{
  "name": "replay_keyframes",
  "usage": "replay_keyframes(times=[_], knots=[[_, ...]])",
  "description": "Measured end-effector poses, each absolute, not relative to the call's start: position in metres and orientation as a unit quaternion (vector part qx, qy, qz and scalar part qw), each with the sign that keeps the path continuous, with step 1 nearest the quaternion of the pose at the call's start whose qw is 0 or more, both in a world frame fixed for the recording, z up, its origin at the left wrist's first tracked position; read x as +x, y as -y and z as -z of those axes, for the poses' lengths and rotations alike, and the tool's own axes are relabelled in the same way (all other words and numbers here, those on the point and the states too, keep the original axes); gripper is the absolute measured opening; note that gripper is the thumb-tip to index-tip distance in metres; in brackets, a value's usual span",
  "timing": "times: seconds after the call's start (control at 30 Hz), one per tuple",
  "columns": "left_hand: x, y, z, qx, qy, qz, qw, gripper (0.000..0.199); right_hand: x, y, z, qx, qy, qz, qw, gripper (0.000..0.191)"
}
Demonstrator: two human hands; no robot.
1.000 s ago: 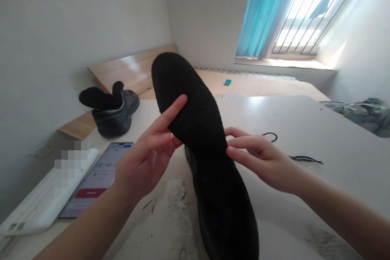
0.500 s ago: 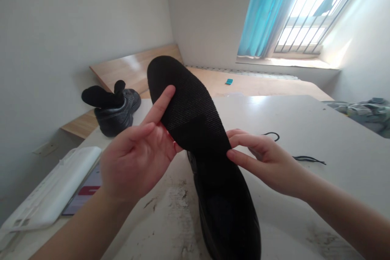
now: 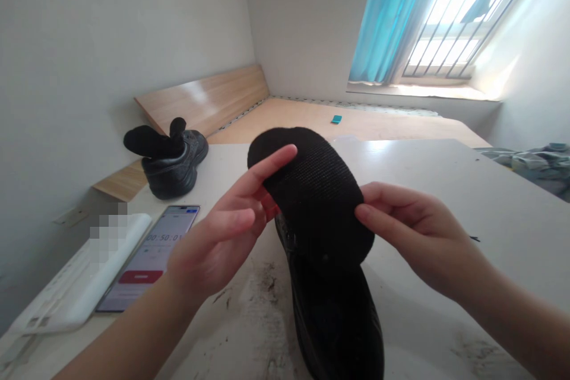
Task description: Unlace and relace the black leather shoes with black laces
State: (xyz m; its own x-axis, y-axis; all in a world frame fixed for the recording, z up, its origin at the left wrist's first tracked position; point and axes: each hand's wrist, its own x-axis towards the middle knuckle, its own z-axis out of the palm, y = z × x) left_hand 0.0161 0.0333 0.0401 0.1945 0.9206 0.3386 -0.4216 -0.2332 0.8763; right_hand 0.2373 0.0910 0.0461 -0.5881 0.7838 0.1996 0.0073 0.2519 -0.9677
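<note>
A black insole [image 3: 320, 196] with a mesh-like surface is tilted above a black shoe [image 3: 338, 320], which lies lengthwise in front of me on the white table. My left hand [image 3: 222, 231] holds the insole's far left part, the index finger stretched across its face and other fingers underneath. On the opposite edge, my right hand [image 3: 409, 225] pinches the insole between thumb and fingers. The insole's near end hangs over the shoe's opening and hides part of it; whether they touch I cannot tell.
At the back left stands another black shoe [image 3: 171, 169] with an insole [image 3: 149, 141] sticking up from it. A phone [image 3: 142, 276] showing a timer lies left, beside a long white object [image 3: 75, 285]. Part of a black lace [image 3: 475, 238] shows right of my hand.
The insole's far end has come down and to the right, and it now looks shorter and more curved. Both hands moved with it, uncovering more of the phone.
</note>
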Motion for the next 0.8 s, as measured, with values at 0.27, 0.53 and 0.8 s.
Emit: replay_keyframes(times=[0.27,0.53,0.8], knots=[[0.017,-0.04,-0.032,0.482,-0.358,-0.628,0.496,0.048,0.24,-0.114,-0.04,-0.393,0.64,-0.606,0.261,0.027],[0.011,-0.033,-0.026,0.545,-0.365,-0.563,0.504,0.063,0.25,-0.123,-0.048,-0.367,0.77,-0.449,0.266,0.031],[0.029,-0.014,-0.028,0.666,-0.354,-0.483,0.444,0.068,0.244,-0.096,-0.06,-0.339,0.711,-0.557,0.263,0.029]])
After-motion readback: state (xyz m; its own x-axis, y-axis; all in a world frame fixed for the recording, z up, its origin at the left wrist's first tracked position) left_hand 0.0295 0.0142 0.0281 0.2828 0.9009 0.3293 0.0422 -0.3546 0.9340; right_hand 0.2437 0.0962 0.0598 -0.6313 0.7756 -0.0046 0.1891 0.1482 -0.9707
